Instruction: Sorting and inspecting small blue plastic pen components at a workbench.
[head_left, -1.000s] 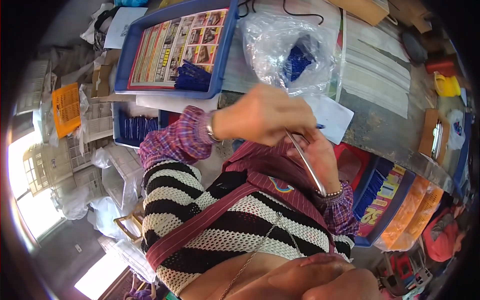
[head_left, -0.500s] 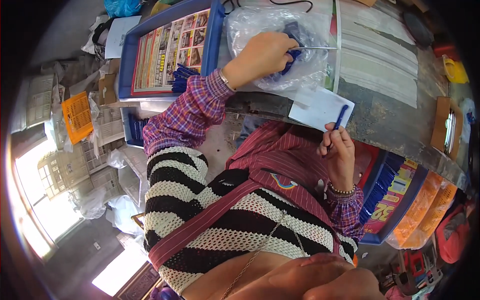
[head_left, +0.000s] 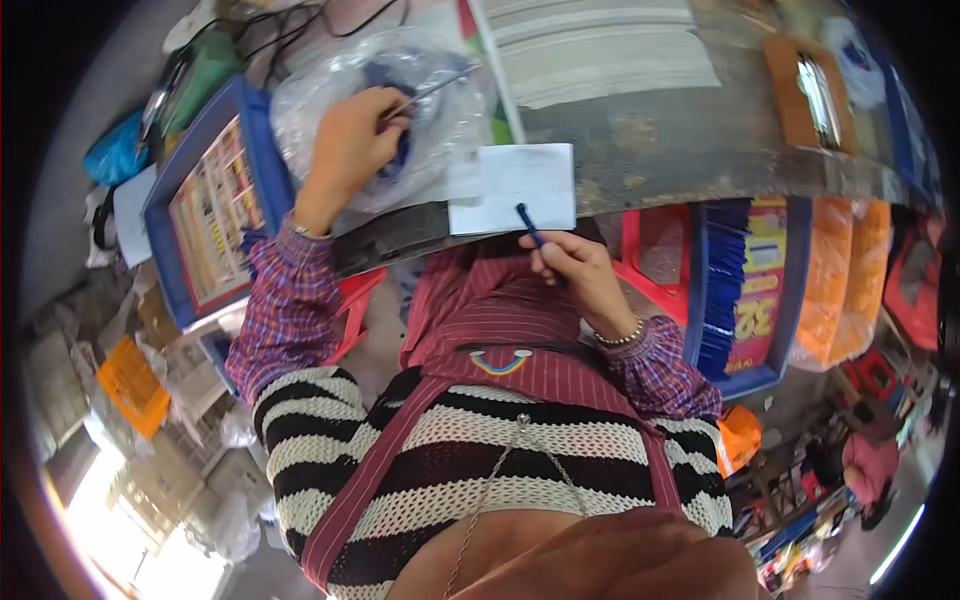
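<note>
My left hand (head_left: 358,140) is closed round a thin metal rod (head_left: 440,85) that points up and to the right. It rests over a clear plastic bag (head_left: 300,95) with dark blue pieces (head_left: 400,155) in it; their kind is hard to make out. Near the table's edge, my right hand (head_left: 585,275) pinches a slim, dark blue pen-like stick (head_left: 530,226), its rounded end tilted up. Behind that end lies a white sheet (head_left: 530,180), partly over the table edge.
A blue tray (head_left: 278,150) with printed paper stands left of the bag. At right, another blue tray (head_left: 790,300) holds many blue sticks (head_left: 722,290). Orange baskets (head_left: 840,280) sit beyond it. On the table are grey-white strips (head_left: 600,50) and a cardboard box (head_left: 780,95).
The whole view has swung, so the table and trays sit differently in it. Both hands keep their hold; the blue stick now leans left instead of right in the picture.
</note>
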